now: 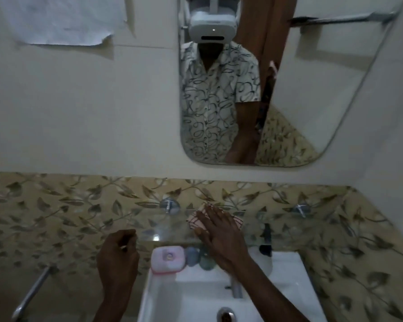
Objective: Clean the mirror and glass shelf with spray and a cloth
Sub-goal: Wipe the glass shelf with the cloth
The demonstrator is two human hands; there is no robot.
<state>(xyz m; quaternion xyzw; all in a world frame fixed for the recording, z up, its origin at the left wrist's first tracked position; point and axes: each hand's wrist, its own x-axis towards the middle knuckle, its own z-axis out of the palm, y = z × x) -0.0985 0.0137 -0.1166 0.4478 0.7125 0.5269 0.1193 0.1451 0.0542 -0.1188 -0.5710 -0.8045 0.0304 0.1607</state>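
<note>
The right hand [215,231] lies flat, fingers straight, pressing a pink striped cloth [193,220] onto the glass shelf [163,228], near the shelf's middle. The left hand [118,254] hovers at the shelf's left end with fingers curled; whether it holds anything I cannot tell. The mirror [300,101] hangs on the wall above. Below the shelf, a pink soap dish [168,257] sits on the white sink [286,270], beside the tap [236,288].

shirt [215,98]: white, dark swirl print | short sleeves | forearms bare
</note>
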